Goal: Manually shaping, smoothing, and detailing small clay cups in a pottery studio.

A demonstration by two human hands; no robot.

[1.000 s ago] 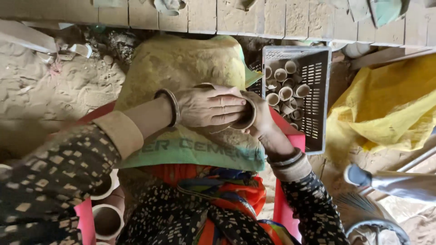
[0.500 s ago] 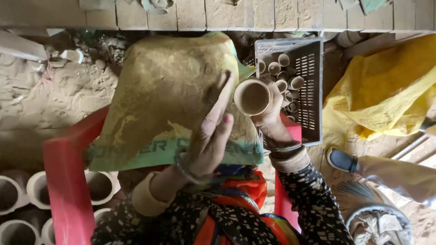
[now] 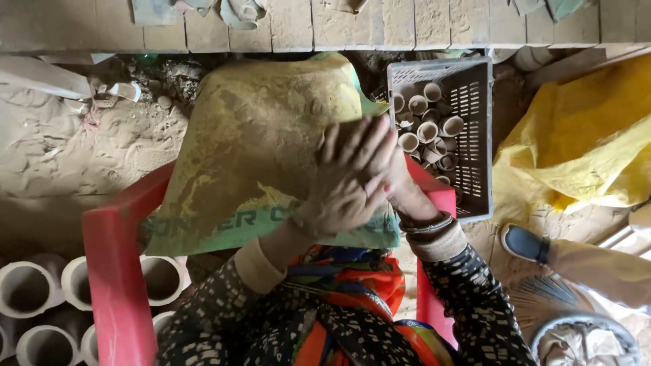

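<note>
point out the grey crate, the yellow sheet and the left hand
grey crate [image 3: 475,135], head view, slotted right wall
yellow sheet [image 3: 583,142], head view, middle of the sheet
left hand [image 3: 349,179], head view, back of the hand

I see only a thin edge of the small round clay cup [image 3: 392,177]; it sits pressed between my hands, above the dusty sack.

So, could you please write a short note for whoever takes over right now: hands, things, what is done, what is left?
Left hand: laid flat over the right, above the sack; anything between them is hidden.
Right hand: mostly covered, grip not visible.
Crate: right of the sack, partly filled with small clay cups.
Done: those cups are in the crate.
Left: the crate probably has room for more.
</note>
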